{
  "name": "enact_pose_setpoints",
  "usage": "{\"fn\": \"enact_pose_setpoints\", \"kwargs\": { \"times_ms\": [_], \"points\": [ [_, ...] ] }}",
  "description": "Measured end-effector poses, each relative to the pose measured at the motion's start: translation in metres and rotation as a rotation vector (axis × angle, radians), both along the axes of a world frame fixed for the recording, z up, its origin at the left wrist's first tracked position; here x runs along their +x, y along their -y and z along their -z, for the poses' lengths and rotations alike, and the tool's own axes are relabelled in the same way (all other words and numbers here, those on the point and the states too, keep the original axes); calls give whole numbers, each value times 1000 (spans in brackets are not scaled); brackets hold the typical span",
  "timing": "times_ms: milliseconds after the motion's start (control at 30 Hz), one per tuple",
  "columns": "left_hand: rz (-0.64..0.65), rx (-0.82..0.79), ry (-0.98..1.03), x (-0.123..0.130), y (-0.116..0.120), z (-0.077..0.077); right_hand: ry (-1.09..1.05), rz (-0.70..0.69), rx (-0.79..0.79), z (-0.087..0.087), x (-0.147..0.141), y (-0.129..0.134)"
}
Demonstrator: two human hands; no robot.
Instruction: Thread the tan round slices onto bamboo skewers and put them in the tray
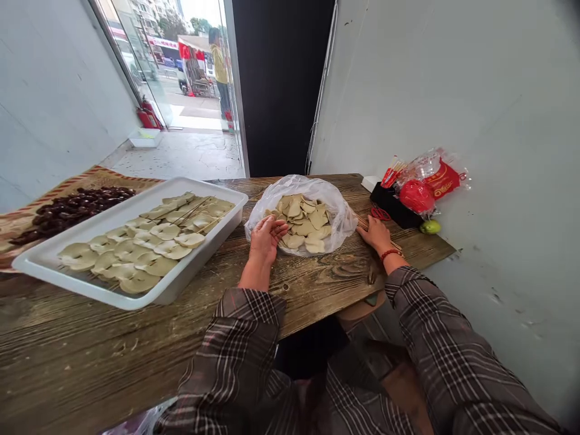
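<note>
A white plastic bag (342, 220) lies open on the wooden table, full of flat, pale tan slices (304, 219). My left hand (267, 238) is at the bag's left edge, palm up with its fingers curled; whether a slice is between them is too small to tell. To the right of the bag, my right hand (375, 234) rests on a bundle of thin wooden sticks (362, 223), fingers over them. A white tray (181, 279) on the left holds several rows of pale slices threaded on sticks (165, 231).
Dark red glossy pieces (86, 208) lie on paper at the far left. A black box (395, 208) with red packets, red scissors (379, 213) and a green fruit (430, 226) stand by the right wall. Beyond the glass door a person (220, 66) stands outside.
</note>
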State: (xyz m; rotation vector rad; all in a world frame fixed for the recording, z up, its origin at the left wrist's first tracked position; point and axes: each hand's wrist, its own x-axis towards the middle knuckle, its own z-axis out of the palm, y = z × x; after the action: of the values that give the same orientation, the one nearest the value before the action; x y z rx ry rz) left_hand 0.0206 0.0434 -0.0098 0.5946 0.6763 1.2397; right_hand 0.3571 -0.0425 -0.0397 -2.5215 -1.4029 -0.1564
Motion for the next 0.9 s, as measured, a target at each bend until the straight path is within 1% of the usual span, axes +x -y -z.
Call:
{"fn": "enact_pose_setpoints", "kwargs": {
  "times_ms": [133,333,633,767,900],
  "points": [
    [-6,16,-54,0,-1,-1,19,17,-7,6,16,0],
    [-24,78,-144,2,-1,-3,35,-4,7,5,41,8],
    [-27,162,-278,1,1,-2,-35,-11,99,6,45,11],
    [-20,179,-291,0,1,0,-51,-15,143,5,47,12],
    [-22,162,-280,1,1,0,-70,-27,194,4,50,11]
  ]
}}
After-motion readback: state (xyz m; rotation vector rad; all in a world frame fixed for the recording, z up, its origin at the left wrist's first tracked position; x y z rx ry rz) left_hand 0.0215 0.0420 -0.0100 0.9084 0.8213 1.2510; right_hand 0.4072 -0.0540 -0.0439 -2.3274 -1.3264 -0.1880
